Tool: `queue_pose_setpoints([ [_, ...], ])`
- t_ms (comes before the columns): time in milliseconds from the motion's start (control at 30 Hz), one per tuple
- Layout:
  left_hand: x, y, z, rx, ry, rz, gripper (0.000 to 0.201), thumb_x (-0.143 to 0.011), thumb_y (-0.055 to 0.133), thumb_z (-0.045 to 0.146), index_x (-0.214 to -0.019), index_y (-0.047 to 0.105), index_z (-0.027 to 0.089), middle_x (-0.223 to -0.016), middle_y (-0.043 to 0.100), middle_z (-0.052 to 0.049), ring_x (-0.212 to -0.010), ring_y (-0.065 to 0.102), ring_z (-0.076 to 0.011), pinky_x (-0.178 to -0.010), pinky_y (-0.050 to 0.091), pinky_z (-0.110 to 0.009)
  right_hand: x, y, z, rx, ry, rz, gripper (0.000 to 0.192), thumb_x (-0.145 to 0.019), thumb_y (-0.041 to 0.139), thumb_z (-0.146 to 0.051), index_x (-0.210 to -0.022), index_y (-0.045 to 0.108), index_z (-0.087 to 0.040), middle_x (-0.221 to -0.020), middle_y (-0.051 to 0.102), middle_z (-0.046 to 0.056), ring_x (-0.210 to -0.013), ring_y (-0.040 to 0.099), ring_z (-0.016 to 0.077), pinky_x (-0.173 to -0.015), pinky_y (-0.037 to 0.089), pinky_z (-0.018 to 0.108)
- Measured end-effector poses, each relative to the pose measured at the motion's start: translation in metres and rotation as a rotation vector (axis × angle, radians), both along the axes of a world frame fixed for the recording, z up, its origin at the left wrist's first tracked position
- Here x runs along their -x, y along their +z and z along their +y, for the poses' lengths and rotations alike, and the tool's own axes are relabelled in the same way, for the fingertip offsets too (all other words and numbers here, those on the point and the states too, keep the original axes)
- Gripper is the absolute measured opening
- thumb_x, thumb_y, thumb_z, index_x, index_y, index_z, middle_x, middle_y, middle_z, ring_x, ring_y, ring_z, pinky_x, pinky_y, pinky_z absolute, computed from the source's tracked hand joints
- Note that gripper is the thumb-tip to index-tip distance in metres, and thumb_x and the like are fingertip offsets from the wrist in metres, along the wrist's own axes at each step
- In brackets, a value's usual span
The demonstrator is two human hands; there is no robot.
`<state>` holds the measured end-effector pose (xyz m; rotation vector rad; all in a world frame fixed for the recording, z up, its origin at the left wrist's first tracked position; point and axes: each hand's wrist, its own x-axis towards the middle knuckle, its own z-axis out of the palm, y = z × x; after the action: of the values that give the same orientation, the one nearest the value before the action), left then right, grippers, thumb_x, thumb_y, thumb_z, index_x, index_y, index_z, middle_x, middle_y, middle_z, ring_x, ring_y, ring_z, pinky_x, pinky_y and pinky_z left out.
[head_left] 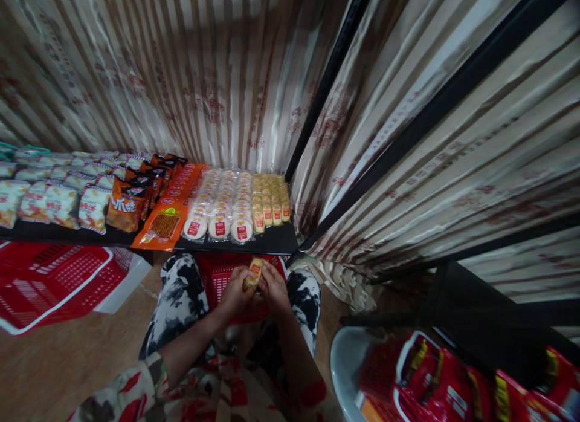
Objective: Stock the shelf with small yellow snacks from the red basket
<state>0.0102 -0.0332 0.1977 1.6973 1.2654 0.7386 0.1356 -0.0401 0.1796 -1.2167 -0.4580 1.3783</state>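
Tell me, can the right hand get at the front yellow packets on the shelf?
Likely yes: nothing seems to block the way from the right hand over the black shelf edge to the front yellow packets. It may first need to leave the held packet, which the left hand also grips.

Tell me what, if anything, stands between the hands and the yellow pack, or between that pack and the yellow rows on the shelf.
Nothing visible parts the left hand or right hand from the yellow pack; both are on it. Between it and the yellow rows, only the shelf's black front shows.
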Motion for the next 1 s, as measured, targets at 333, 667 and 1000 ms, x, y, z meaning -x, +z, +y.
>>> queue_pose_setpoints([
  [333,0.003,0.002,0.002,-0.008,0.056,-0.003,0.025,-0.07,0.05,0.005,-0.085,0.063,0.02,-0.109,0.05,-0.005,-0.103,0.052,-0.0169,-0.093,0.043,-0.031,-0.002,0.006,0.001,0.014,-0.114,-0.057,0.043,-0.055,0.075,-0.04,-0.088,0.056,-0.02,-0.083,0.064,0.001,-0.08,0.063,0.0165,-0.072,0.05,0.028],
  [667,-0.004,0.012,0.019,-0.125,0.121,-0.068,0.037,-0.064,0.048,0.0,-0.089,0.066,0.02,-0.113,0.049,-0.006,-0.108,0.053,-0.0196,-0.1,0.039,-0.038,-0.008,0.022,-0.006,-0.035,-0.097,-0.004,0.057,-0.059,0.068,-0.026,-0.114,0.053,-0.024,-0.095,0.064,0.001,-0.084,0.063,0.0155,-0.071,0.05,0.026],
  [1000,-0.024,0.011,0.034,0.089,0.211,-0.205,0.044,-0.078,0.05,0.017,-0.122,0.049,0.012,-0.115,0.058,-0.011,-0.106,0.056,-0.0194,-0.094,0.045,-0.035,-0.006,0.01,-0.002,-0.028,-0.188,0.042,0.04,-0.056,0.071,-0.033,-0.09,0.053,-0.022,-0.091,0.065,0.002,-0.082,0.064,0.0176,-0.075,0.052,0.034],
])
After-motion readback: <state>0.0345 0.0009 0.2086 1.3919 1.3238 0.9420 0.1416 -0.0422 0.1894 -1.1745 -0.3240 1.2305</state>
